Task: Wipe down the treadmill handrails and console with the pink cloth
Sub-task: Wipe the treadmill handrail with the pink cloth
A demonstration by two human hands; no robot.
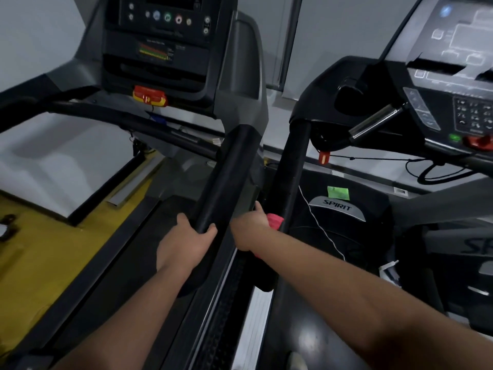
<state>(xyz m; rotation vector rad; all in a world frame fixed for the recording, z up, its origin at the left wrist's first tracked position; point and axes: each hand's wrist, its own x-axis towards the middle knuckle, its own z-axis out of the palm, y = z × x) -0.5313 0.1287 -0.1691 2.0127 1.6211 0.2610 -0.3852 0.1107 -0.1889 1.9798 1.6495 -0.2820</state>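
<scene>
The pink cloth [274,220] is bunched in the right hand [249,228], whose fingers curl round it, in the gap just right of the padded black handrail [226,177]. It touches the neighbouring treadmill's rail [290,177]. The left hand [181,244] wraps the lower end of the padded handrail, thumb over the top. Up beyond that handrail's far end is the dark console [160,36], with a red and yellow safety key [150,96] under it. To the handrail's right, past the second rail, a thin white cord [320,222] hangs across a motor cover [337,206] marked SPIRIT, below a green sticker [337,192]. Left of the handrail lies yellow floor [40,249].
</scene>
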